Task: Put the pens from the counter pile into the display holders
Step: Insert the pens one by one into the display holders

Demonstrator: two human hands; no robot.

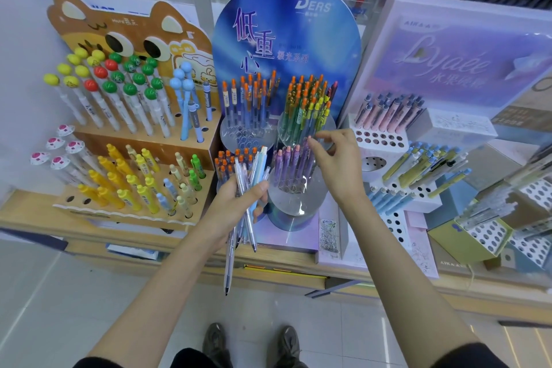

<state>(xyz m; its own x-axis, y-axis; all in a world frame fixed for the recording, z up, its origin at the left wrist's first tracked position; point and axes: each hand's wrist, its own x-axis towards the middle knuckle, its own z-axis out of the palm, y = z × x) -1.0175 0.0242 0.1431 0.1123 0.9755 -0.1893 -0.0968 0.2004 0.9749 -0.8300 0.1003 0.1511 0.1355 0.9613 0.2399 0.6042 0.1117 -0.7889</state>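
My left hand (239,203) grips a bundle of several pale blue and clear pens (249,172), tips pointing down past the counter edge. My right hand (334,158) hovers over the purple pens (291,160) in the front right clear holder (295,197) of the blue round display. Its thumb and forefinger are held close together at the top of one purple pen; whether they hold it is unclear. Behind stand two more clear holders, one with blue-and-orange pens (248,98) and one with green-yellow pens (307,104). Orange-capped pens (230,161) fill the front left holder.
A cat-faced cardboard stand (125,39) on the left holds ball-topped pens and yellow pens. White perforated racks (379,137) with pastel pens stand to the right. The wooden counter edge (268,266) runs below, with tiled floor and my shoes beneath.
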